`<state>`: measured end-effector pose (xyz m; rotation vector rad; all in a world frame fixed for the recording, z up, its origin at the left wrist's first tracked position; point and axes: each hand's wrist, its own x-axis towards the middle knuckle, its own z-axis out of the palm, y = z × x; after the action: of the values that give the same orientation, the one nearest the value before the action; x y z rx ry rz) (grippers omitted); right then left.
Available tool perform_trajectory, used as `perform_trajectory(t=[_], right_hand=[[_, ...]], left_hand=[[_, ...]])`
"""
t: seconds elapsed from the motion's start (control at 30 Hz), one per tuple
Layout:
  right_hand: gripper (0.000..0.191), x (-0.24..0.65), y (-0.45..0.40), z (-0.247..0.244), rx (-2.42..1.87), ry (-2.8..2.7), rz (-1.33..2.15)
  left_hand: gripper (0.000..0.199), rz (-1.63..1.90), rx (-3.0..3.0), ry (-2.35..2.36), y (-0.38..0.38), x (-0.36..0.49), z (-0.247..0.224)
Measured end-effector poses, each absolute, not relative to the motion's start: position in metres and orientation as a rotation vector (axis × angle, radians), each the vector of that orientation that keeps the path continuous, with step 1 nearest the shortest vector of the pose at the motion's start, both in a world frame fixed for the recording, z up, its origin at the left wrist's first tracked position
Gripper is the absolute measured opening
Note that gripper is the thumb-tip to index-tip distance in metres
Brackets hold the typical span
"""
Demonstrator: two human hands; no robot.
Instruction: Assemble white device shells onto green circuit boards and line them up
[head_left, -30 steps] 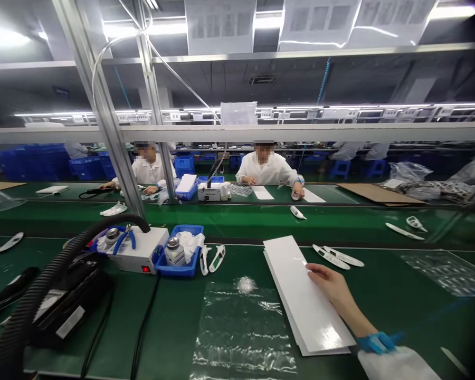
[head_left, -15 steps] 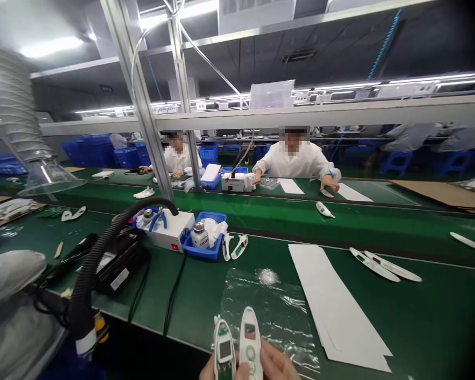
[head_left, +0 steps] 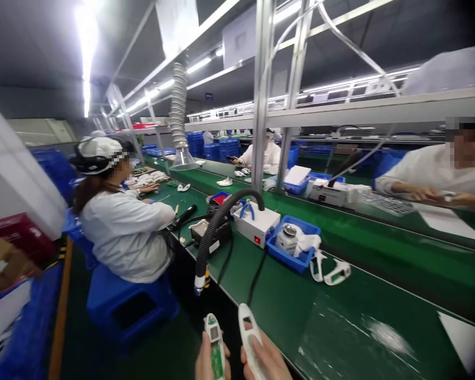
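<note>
My left hand (head_left: 210, 364) pinches a white casing with a green circuit board (head_left: 216, 340), my right hand (head_left: 263, 361) a white shell (head_left: 248, 327), both long axes pointing away from me. Beyond them, a blue tray (head_left: 282, 253) holds a capped jar (head_left: 288, 238) and white cloth (head_left: 307, 243).

White housing (head_left: 214, 343) showing green circuit board (head_left: 217, 359), upright in left hand (head_left: 208, 367); smooth white casing (head_left: 248, 332), tilted, in right hand (head_left: 266, 361)

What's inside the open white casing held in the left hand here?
The white plastic casing in the left hand holds a green circuit board with a small display near its top end. The board's underside, and anything beneath it, cannot be seen because the board covers it.
</note>
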<state>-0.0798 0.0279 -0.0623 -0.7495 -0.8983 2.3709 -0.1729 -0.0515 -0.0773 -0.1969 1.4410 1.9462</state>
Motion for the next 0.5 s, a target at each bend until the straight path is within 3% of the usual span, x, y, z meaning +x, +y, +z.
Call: perform_trajectory(t=[0.1, 0.23, 0.5], right_hand=[[0.07, -0.149, 0.017, -0.069, -0.865, -0.972, 2.561], [0.061, -0.213, 0.002, -0.072, -0.943, -0.987, 2.639], [0.06, -0.19, 0.016, -0.084, -0.855, -0.997, 2.578]], left_hand=[[0.073, 2.052, -0.292, 1.46, -0.071, -0.222, -0.081], [0.061, 2.078, -0.367, 1.52, -0.081, -0.259, -0.082], [0.061, 1.992, -0.25, 1.536, -0.049, -0.238, -0.083]])
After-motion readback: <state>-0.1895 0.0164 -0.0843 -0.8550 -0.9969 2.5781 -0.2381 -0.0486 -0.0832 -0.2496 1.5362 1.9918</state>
